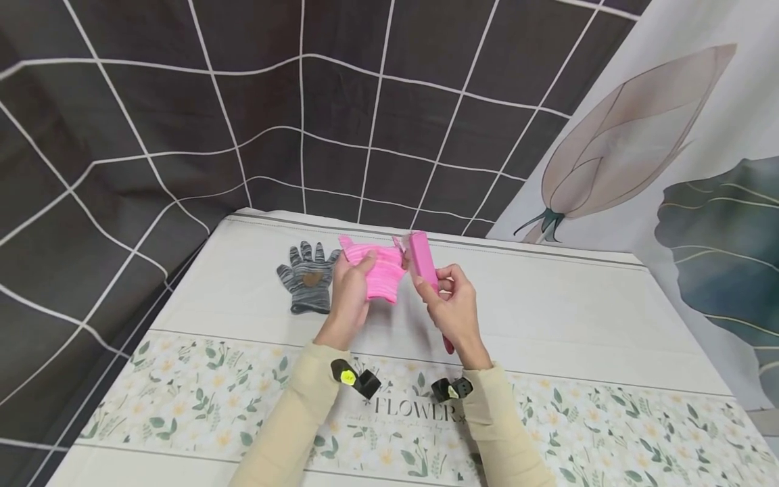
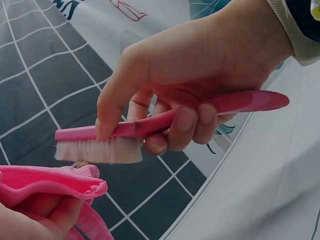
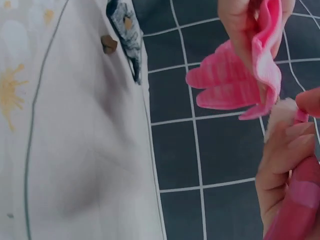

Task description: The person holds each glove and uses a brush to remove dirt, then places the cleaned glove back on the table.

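Note:
My left hand grips a pink knitted glove above the table, thumb on its near face. The glove's fingers hang free in the right wrist view. In my right hand is a pink-handled brush, held with the fingers curled round its handle. Its pale bristles face the glove and lie very close to it; whether they touch, I cannot tell. A grey striped glove with a brown heart patch lies flat on the table, left of my left hand.
A white cloth with a floral band covers the table. Behind it hangs a dark curtain with white grid lines, and at the right a pale curtain with leaf prints. Each wrist wears a dark strap.

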The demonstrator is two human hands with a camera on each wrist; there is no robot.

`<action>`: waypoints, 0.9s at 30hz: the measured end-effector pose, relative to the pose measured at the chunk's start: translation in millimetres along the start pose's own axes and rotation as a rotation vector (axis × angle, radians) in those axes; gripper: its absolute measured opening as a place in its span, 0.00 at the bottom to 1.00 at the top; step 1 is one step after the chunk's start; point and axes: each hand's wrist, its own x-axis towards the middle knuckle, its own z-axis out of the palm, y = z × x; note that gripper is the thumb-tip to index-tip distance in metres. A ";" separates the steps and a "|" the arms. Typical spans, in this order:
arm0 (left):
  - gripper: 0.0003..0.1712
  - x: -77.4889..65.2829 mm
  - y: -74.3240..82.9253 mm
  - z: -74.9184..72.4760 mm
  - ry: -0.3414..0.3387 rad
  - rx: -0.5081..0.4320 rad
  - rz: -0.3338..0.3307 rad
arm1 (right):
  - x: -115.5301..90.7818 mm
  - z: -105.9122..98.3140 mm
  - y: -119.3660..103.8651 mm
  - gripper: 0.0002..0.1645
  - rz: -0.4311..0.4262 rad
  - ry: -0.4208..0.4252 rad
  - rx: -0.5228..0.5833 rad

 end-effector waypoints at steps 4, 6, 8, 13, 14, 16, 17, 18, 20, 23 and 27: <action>0.14 0.2 0.3 0.0 -0.010 -0.005 -0.022 | 1.1 -6.9 0.4 0.20 0.063 -0.061 -0.008; 0.14 0.1 -0.4 -0.3 -0.011 0.000 -0.025 | 1.6 -10.9 0.4 0.20 0.074 -0.086 -0.022; 0.15 1.2 -2.8 -1.6 -0.004 0.007 -0.020 | 2.3 -15.0 0.2 0.19 0.070 -0.112 -0.046; 0.20 26.9 -34.7 -21.9 0.004 -0.003 0.012 | 4.5 -26.2 0.6 0.16 0.055 -0.190 -0.086; 0.21 32.0 -41.3 -26.7 -0.002 -0.007 0.022 | 4.9 -28.1 0.7 0.16 0.055 -0.205 -0.083; 0.20 41.0 -51.8 -33.9 -0.008 -0.014 0.027 | 5.2 -31.2 0.3 0.15 0.061 -0.227 -0.079; 0.20 35.0 -44.2 -30.6 0.001 0.006 0.027 | 5.4 -32.0 0.1 0.15 0.061 -0.233 -0.073; 0.20 33.6 -42.4 -29.1 0.007 0.009 0.025 | 5.4 -32.4 -0.2 0.15 0.058 -0.234 -0.066; 0.19 31.9 -41.5 -28.0 0.008 0.015 0.035 | 5.1 -30.7 -1.5 0.15 0.043 -0.215 -0.055; 0.17 24.6 -33.8 -20.7 0.016 0.016 0.044 | 3.3 -22.8 -3.4 0.16 0.011 -0.153 0.003; 0.19 9.7 -19.0 -6.9 -0.043 0.027 0.027 | -0.3 -6.4 -4.9 0.19 -0.044 -0.082 0.064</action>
